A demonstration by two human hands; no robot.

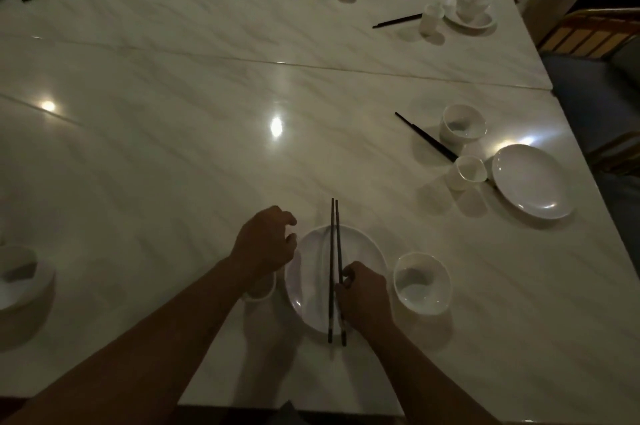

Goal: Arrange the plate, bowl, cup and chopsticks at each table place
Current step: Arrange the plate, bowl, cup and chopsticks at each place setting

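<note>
The right hand [363, 296] is pinching a pair of dark chopsticks [334, 251] between thumb and fingers near their lower end, holding them side by side across the middle of the plate [363, 251], tips pointing away from the person. The left hand [265, 244] is hanging just left of the plate with fingers loosely curled and parted, gripping nothing; a small white cup [259, 289] is sitting partly hidden beneath its wrist.

The plate is lying white and bare near the table [173, 147] edge, carrying only the chopsticks over it. A white bowl [420, 282] is standing just right of the plate, looking empty. At the far left edge another bowl [20, 279] is sitting, also looking empty.

To the right, a second place is showing a plate [530, 180], a cup [465, 172], a bowl [462, 127] and chopsticks [424, 135] lying slantwise. Further sets are standing along the far side, dim and hard to make out.
</note>
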